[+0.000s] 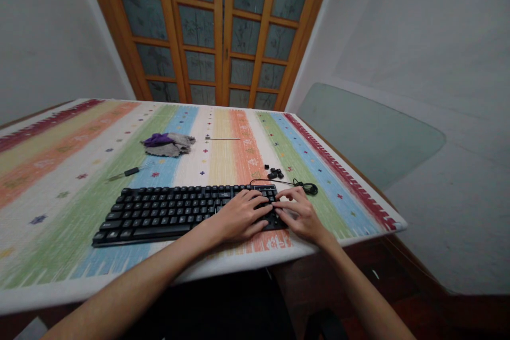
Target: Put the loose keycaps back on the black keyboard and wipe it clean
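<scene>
A black keyboard [167,212] lies along the near side of the table, with its number pad end at the right. My left hand [243,215] rests over that end, fingers stretched out and slightly apart, hiding many keys. At the keyboard's right edge, my right hand [298,215] has its thumb and forefinger drawn close together over the number pad. Whatever sits between those fingertips is too small to make out. Just beyond, several loose black keycaps [274,173] lie on the cloth. A coiled black cable [308,188] rests behind my right hand.
A striped tablecloth [223,159] covers the table. A grey and purple cloth [167,144] lies at the back left. Nearer is a tool with a dark handle [131,171]. A thin metal rod [223,138] lies mid-table. Wooden glazed doors [223,37] stand behind.
</scene>
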Demonstrator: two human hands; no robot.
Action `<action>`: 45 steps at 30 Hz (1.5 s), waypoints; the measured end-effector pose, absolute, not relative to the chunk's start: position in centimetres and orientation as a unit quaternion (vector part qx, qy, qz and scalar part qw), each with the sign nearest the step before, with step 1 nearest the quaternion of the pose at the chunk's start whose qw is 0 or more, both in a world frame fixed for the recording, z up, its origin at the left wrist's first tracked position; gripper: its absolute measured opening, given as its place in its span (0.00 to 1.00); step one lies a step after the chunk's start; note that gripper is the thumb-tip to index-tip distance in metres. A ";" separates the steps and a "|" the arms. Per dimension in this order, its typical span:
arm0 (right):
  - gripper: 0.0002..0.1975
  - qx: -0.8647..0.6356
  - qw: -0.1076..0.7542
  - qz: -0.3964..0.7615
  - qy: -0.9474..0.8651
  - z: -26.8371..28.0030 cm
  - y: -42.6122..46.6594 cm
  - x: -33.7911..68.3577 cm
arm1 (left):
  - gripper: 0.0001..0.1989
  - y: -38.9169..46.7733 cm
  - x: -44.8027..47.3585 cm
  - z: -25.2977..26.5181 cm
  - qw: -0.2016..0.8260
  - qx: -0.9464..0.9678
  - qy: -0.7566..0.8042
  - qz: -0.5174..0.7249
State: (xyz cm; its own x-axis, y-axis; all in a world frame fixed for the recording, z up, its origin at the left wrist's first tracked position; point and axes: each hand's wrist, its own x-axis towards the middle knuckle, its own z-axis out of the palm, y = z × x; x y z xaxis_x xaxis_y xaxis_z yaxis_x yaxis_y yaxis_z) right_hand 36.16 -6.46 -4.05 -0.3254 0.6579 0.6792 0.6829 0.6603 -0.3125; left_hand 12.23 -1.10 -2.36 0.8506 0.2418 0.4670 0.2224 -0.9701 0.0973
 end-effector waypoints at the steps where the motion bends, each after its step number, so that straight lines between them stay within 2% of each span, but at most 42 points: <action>1: 0.08 -0.414 0.409 -0.012 -0.813 -4.1 -6.5 36.2 | 0.15 -1.1 12.3 -2.3 0.017 0.963 0.117 0.243; 15: 0.11 -0.411 0.409 -0.003 -0.815 -4.0 -6.6 35.9 | 0.17 -1.0 12.6 -2.6 0.014 0.967 0.109 0.229; 22: 0.06 -0.419 0.423 -0.018 -0.803 -4.0 -6.7 35.8 | 0.17 -1.2 12.6 -2.6 0.027 0.968 0.107 0.225; 33: 0.06 -0.404 0.429 -0.011 -0.808 -4.1 -6.4 35.8 | 0.18 -1.3 12.7 -2.4 0.060 0.967 0.127 0.213; 45: 0.07 -0.411 0.419 -0.039 -0.809 -4.0 -6.2 35.6 | 0.21 -1.3 12.8 -2.8 0.041 0.969 0.128 0.210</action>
